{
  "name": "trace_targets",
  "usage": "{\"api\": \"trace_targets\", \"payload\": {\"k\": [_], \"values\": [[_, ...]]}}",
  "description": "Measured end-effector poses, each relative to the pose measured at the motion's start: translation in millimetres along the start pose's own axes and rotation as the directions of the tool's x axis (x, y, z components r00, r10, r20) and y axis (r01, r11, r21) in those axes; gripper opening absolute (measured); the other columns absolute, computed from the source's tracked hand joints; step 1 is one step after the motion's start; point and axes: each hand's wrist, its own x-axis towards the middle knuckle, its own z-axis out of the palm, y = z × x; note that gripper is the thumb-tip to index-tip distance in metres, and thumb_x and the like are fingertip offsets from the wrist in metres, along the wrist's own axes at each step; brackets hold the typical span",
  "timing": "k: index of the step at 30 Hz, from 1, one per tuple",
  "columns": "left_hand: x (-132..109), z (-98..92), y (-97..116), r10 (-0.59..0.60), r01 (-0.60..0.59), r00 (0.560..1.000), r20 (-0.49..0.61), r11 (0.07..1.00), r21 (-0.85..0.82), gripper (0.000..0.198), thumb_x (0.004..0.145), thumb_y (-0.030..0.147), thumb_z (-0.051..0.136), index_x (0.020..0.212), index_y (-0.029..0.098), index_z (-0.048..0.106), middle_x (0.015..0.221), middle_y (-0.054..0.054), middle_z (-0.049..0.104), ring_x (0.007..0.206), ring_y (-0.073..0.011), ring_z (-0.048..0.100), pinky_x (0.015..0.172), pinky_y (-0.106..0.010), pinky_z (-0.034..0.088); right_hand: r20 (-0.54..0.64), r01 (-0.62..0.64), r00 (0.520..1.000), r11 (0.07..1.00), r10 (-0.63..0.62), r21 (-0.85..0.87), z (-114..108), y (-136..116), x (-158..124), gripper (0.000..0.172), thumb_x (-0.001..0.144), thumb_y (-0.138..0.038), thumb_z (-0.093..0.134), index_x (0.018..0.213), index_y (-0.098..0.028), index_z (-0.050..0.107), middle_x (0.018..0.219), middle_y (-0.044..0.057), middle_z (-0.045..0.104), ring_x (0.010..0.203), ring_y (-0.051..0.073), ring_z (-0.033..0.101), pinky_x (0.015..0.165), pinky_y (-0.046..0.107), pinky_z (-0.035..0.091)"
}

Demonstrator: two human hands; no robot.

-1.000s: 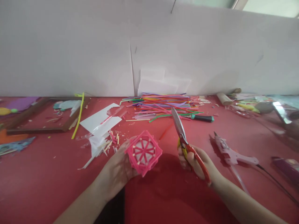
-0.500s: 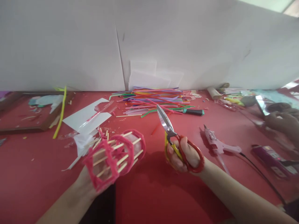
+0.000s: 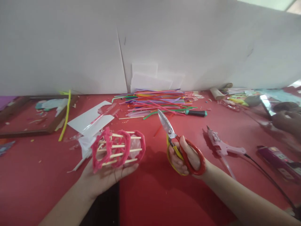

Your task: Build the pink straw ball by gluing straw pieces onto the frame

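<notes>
Red tabletop (image 3: 145,201) is backed by a white panel (image 3: 70,47). Pink cage (image 3: 127,147), built of pale sticks and fuzzy bands, is supported on the upturned palm of the left hand (image 3: 101,180) — the visible fingers are stretched out beneath it, uncurled. With the cage taken as the clock's centre, scissors (image 3: 172,135) are gripped at three o'clock by the right hand (image 3: 185,158), closed around the red and yellow handles, the blades pointed toward eleven. Cut white paper (image 3: 82,124) is spread between ten and eleven. Coloured fuzzy stems (image 3: 160,102) are heaped between one and two, with a dark-handled tool (image 3: 197,113) laid at two. At ten, a yellow stem (image 3: 66,117) is placed beside a brown frame (image 3: 53,122). Farther out, around three, are seen a pink glue gun (image 3: 221,147), a purple device (image 3: 278,158) and — blurred — another person's hand (image 3: 288,122).
</notes>
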Motion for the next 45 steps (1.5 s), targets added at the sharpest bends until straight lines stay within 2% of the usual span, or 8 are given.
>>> {"api": "trace_targets", "payload": {"k": [9, 16, 21, 28, 33, 36, 39, 45], "values": [[3, -3.3, 2, -0.024, 0.021, 0.999, 0.038, 0.997, 0.077, 0.051, 0.096, 0.017, 0.048, 0.146, 0.012, 0.048, 0.119, -0.023, 0.074, 0.121, -0.0375, 0.063, 0.097, -0.043, 0.059, 0.231, -0.178, 0.97, 0.861, 0.073, 0.477, 9, -14, -21, 0.048, 0.099, -0.056, 0.045, 0.081, -0.014, 0.059, 0.054, -0.007, 0.048, 0.035, 0.004, 0.025, 0.033, 0.014, 0.039], [0, 2.8, 1, -0.012, 0.018, 0.998, -0.054, 0.993, 0.113, 0.044, 0.095, 0.024, 0.057, 0.135, 0.006, 0.058, 0.125, -0.026, 0.07, 0.118, -0.039, 0.066, 0.095, -0.041, 0.06, 0.26, -0.238, 0.958, 0.837, 0.12, 0.492, -7, -1, -9, 0.046, 0.098, -0.056, 0.049, 0.083, -0.014, 0.058, 0.054, -0.007, 0.048, 0.036, 0.003, 0.025, 0.036, 0.013, 0.041], [0, 6.6, 0, -0.115, 0.103, 0.991, 0.072, 0.983, 0.154, 0.028, 0.094, 0.018, 0.058, 0.117, 0.007, 0.07, 0.122, -0.022, 0.073, 0.117, -0.036, 0.067, 0.093, -0.035, 0.061, 0.446, -0.368, 0.877, 0.849, 0.181, 0.379, -18, -3, 1, 0.061, 0.099, -0.067, 0.031, 0.088, -0.014, 0.058, 0.049, -0.007, 0.049, 0.03, 0.005, 0.03, 0.03, 0.015, 0.04], [0, 24.9, -7, -0.098, 0.08, 0.99, 0.105, 0.983, 0.164, 0.037, 0.086, 0.028, 0.072, 0.118, 0.01, 0.071, 0.121, -0.019, 0.074, 0.117, -0.03, 0.069, 0.095, -0.026, 0.058, 0.374, -0.266, 0.918, 0.903, 0.13, 0.338, -14, -10, -6, 0.069, 0.093, -0.078, 0.027, 0.081, -0.017, 0.057, 0.045, -0.008, 0.042, 0.028, 0.006, 0.025, 0.026, 0.016, 0.033], [-3, 25.2, -11, -0.024, 0.011, 0.997, 0.073, 0.985, 0.173, 0.048, 0.077, 0.038, 0.082, 0.115, 0.01, 0.073, 0.119, -0.018, 0.075, 0.11, -0.0309, 0.073, 0.095, -0.031, 0.059, 0.183, -0.167, 0.973, 0.974, 0.138, 0.155, -1, -5, -10, 0.068, 0.088, -0.082, 0.032, 0.077, -0.019, 0.056, 0.044, -0.007, 0.041, 0.03, 0.008, 0.031, 0.028, 0.019, 0.032], [-5, 21.3, -12, 0.027, -0.03, 0.999, 0.017, 0.981, 0.192, 0.039, 0.079, 0.038, 0.081, 0.109, 0.013, 0.076, 0.11, -0.014, 0.079, 0.103, -0.0307, 0.075, 0.092, -0.038, 0.062, 0.031, 0.033, 0.999, 0.992, -0.029, -0.12, 3, -3, -14, 0.062, 0.085, -0.08, 0.045, 0.077, -0.019, 0.054, 0.049, -0.007, 0.043, 0.035, 0.008, 0.034, 0.034, 0.02, 0.031], [-3, 20.8, -14, 0.028, -0.021, 0.999, -0.025, 0.971, 0.239, 0.031, 0.084, 0.041, 0.076, 0.104, 0.016, 0.076, 0.093, -0.009, 0.082, 0.082, -0.0276, 0.079, 0.071, -0.039, 0.067, -0.096, 0.169, 0.961, 0.825, -0.26, -0.539, 6, -7, -21, 0.055, 0.071, -0.071, 0.072, 0.075, -0.019, 0.054, 0.058, -0.005, 0.045, 0.049, 0.007, 0.036, 0.044, 0.021, 0.031], [3, 23.5, -18, 0.348, -0.289, 0.925, -0.151, 0.905, 0.312, 0.018, 0.09, 0.033, 0.067, 0.101, 0.02, 0.073, 0.079, -0.004, 0.078, 0.059, -0.0227, 0.072, 0.046, -0.033, 0.062, -0.224, 0.038, 0.791, 0.411, -0.57, -0.911, 10, -28, -31, 0.051, 0.055, -0.061, 0.084, 0.068, -0.021, 0.056, 0.057, -0.005, 0.039, 0.054, 0.011, 0.033, 0.047, 0.024, 0.03]]}}
